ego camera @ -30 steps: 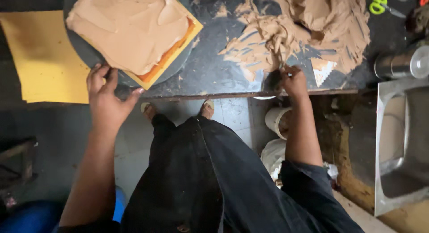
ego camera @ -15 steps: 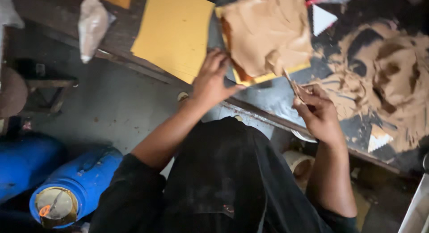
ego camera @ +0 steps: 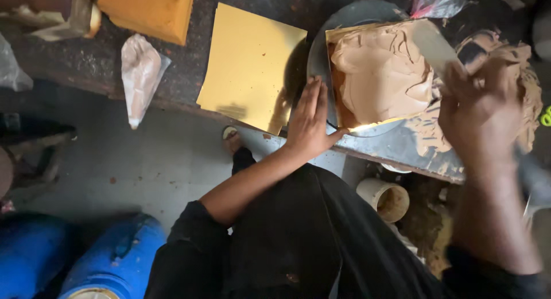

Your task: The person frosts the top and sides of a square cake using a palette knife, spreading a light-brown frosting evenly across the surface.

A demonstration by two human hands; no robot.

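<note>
Now the dark, smeared work surface [ego camera: 367,144] fills more of the view than half a second ago, and the square cake thickly coated in tan cream [ego camera: 379,75] sits closer and larger on its round grey turntable [ego camera: 350,18]. Just left of it lies the flat gold square board [ego camera: 249,63], while the blue plastic drum [ego camera: 109,259] has slid to the lower left corner. The left hand [ego camera: 310,118] lies open and flat, fingers spread, on the turntable's near rim, touching the cake's left edge, much where it was before. The right hand [ego camera: 479,107], blurred, has risen beside the cake's right side and is closed around a pale flat spatula blade [ego camera: 433,43] angled over the cream. A white twisted piping bag [ego camera: 139,75] lies well apart at left.
</note>
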